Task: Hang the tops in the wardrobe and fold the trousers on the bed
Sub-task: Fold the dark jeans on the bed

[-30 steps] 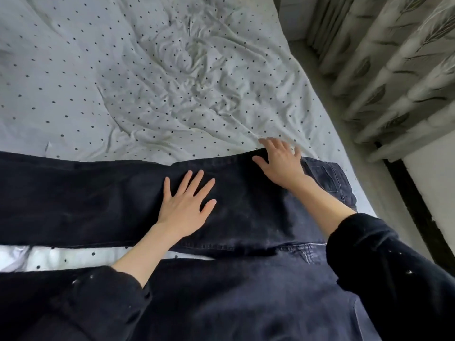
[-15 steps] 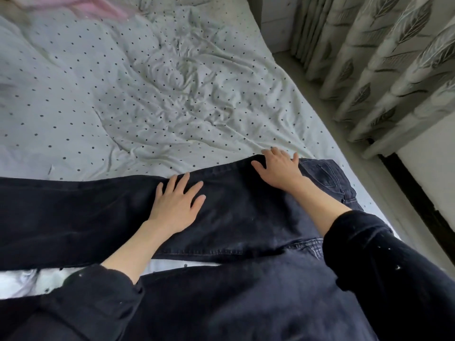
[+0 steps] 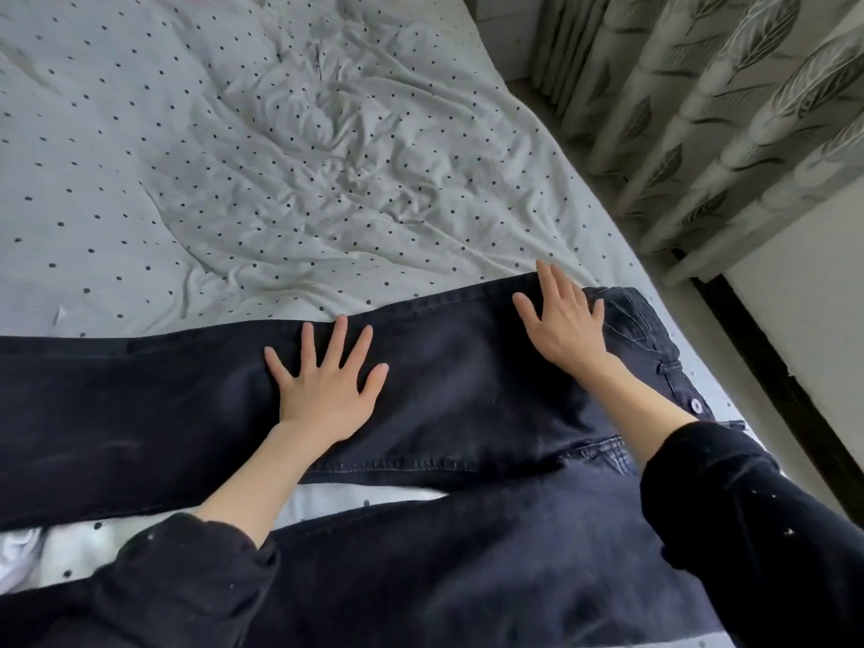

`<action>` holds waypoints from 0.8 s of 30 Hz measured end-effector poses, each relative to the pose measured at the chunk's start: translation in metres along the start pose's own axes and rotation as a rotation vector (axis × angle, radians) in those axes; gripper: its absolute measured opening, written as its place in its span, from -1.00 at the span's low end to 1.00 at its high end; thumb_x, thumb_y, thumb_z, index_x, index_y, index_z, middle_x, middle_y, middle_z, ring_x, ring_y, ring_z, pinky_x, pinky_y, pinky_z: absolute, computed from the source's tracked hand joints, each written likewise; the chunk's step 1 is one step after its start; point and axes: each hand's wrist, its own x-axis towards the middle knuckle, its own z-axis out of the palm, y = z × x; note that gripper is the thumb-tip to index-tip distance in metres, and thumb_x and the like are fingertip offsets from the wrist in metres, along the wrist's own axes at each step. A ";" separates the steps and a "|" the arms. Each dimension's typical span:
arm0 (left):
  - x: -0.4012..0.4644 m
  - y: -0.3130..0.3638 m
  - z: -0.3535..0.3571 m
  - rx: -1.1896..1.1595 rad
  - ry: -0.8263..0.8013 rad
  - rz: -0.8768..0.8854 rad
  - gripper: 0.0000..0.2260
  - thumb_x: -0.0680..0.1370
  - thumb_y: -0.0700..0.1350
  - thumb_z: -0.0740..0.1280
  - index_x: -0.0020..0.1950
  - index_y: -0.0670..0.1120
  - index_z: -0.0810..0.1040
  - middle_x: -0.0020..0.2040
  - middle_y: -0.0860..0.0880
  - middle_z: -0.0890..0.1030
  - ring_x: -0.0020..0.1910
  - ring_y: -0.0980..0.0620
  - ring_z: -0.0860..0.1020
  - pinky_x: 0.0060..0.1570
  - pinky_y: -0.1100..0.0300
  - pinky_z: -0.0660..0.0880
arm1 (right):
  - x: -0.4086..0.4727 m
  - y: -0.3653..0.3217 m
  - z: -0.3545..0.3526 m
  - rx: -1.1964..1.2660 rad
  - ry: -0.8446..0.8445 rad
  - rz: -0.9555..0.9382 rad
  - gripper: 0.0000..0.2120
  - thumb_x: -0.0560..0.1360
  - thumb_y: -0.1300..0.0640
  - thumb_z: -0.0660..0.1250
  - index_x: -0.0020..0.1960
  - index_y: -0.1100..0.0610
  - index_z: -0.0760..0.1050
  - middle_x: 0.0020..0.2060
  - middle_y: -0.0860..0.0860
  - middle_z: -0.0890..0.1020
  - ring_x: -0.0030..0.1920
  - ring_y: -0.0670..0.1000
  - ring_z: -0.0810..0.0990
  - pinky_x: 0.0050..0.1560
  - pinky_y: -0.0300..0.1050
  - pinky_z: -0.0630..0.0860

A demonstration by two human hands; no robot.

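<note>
A pair of dark denim trousers (image 3: 458, 390) lies flat across the near part of the bed (image 3: 234, 156), waistband at the right, legs running off to the left. My left hand (image 3: 327, 385) presses flat on the upper leg with its fingers spread. Near the waist end, my right hand (image 3: 565, 320) rests flat on the trousers, fingertips at the far edge of the fabric. A button shows on the waistband at the right. The lower leg lies closer to me, partly under my dark sleeves.
The bedsheet is pale with small black dots and is wrinkled in the middle. Leaf-patterned curtains (image 3: 701, 109) hang along the right side past the bed's edge. A narrow strip of floor and a dark skirting (image 3: 771, 376) run between bed and wall.
Both hands have slid a little to the left along the trousers while staying flat. The camera view tilted up briefly and came back down.
</note>
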 end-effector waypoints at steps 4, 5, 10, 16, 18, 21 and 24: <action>-0.008 0.010 -0.009 -0.136 -0.121 -0.020 -0.45 0.54 0.32 -0.25 0.50 0.21 -0.27 0.52 0.07 -0.33 0.48 -0.13 -0.36 0.30 -0.38 -0.32 | -0.043 0.032 -0.002 -0.115 -0.088 0.014 -0.45 0.60 -0.20 -0.15 0.54 -0.07 -0.13 0.54 -0.06 -0.01 0.53 0.00 -0.08 0.47 0.20 -0.21; -0.015 0.015 -0.008 -0.164 -0.127 -0.010 -0.45 0.54 0.31 -0.24 0.50 0.20 -0.27 0.52 0.07 -0.33 0.48 -0.11 -0.36 0.31 -0.37 -0.33 | -0.057 0.040 -0.004 -0.167 -0.105 -0.001 -0.46 0.60 -0.20 -0.18 0.54 -0.08 -0.12 0.54 -0.06 -0.02 0.53 -0.01 -0.10 0.47 0.19 -0.23; -0.067 0.069 0.002 -0.196 -0.030 0.174 -0.48 0.57 0.25 -0.20 0.49 0.22 -0.29 0.53 0.09 -0.30 0.49 -0.02 -0.33 0.35 -0.29 -0.32 | -0.111 0.095 -0.020 -0.108 -0.139 0.103 -0.50 0.62 -0.16 -0.18 0.54 -0.11 -0.05 0.54 -0.09 -0.06 0.53 -0.03 -0.13 0.45 0.19 -0.21; -0.112 0.171 0.009 -0.117 0.137 0.414 -0.49 0.60 0.19 -0.14 0.48 0.20 -0.31 0.54 0.05 -0.28 0.50 -0.03 -0.33 0.36 -0.27 -0.32 | -0.157 0.187 -0.049 0.182 -0.099 0.371 -0.42 0.60 -0.07 0.13 0.51 0.20 0.10 0.49 0.14 0.19 0.48 0.11 0.15 0.43 0.01 0.11; -0.113 0.203 0.012 -0.057 0.196 0.447 -0.49 0.60 0.18 -0.12 0.52 0.17 -0.19 0.56 0.02 -0.21 0.51 -0.06 -0.27 0.37 -0.28 -0.28 | -0.154 0.207 -0.057 0.341 -0.188 0.455 -0.40 0.54 -0.11 0.26 0.43 0.24 0.27 0.34 0.15 0.42 0.35 0.12 0.37 0.31 -0.07 0.26; -0.106 0.234 0.016 -0.038 0.169 0.405 -0.49 0.60 0.19 -0.11 0.54 0.15 -0.10 0.56 0.01 -0.16 0.52 -0.08 -0.22 0.38 -0.28 -0.24 | -0.147 0.220 -0.059 0.462 -0.360 0.487 -0.63 0.46 -0.14 0.36 -0.05 0.18 0.56 -0.16 0.08 0.57 -0.08 0.08 0.55 -0.03 -0.12 0.43; -0.104 0.252 0.021 -0.034 0.153 0.339 -0.49 0.59 0.20 -0.14 0.53 0.17 -0.16 0.56 0.00 -0.18 0.52 -0.10 -0.24 0.37 -0.28 -0.27 | -0.150 0.230 -0.067 0.520 -0.320 0.477 -0.60 0.45 -0.05 0.41 -0.38 0.14 0.34 -0.44 0.03 0.39 -0.40 0.00 0.37 -0.34 -0.14 0.29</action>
